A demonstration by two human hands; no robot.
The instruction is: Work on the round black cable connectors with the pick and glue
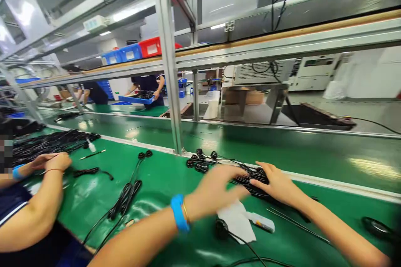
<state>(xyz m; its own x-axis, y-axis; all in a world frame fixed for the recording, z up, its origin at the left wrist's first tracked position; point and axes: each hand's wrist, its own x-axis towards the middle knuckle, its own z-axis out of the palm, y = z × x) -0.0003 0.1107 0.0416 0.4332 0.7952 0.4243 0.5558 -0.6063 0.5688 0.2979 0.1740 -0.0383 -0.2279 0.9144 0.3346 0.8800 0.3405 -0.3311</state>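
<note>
My left hand (pixel 214 192), with a blue wristband and a thin gold bangle, is slightly blurred. Its fingers are spread just left of a bundle of black cables (pixel 250 181), and nothing shows in its grasp. My right hand (pixel 280 183) lies over that bundle, thumb and fingers closed around part of it. At the bundle's left end, several round black cable heads (pixel 200 160) cluster. Below my hands are a white paper sheet (pixel 239 223), a small white bottle (pixel 261 221) with an orange mark, and a black round cable head (pixel 222 228).
Coiled black cables (pixel 125 198) lie on the green mat (pixel 166 179). At left, a co-worker's hands (pixel 54 162) are near a large cable pile (pixel 46 144). A metal post (pixel 169 66) rises behind the bench. Dark metal rods (pixel 297 223) and a black oval object (pixel 377 227) are at right.
</note>
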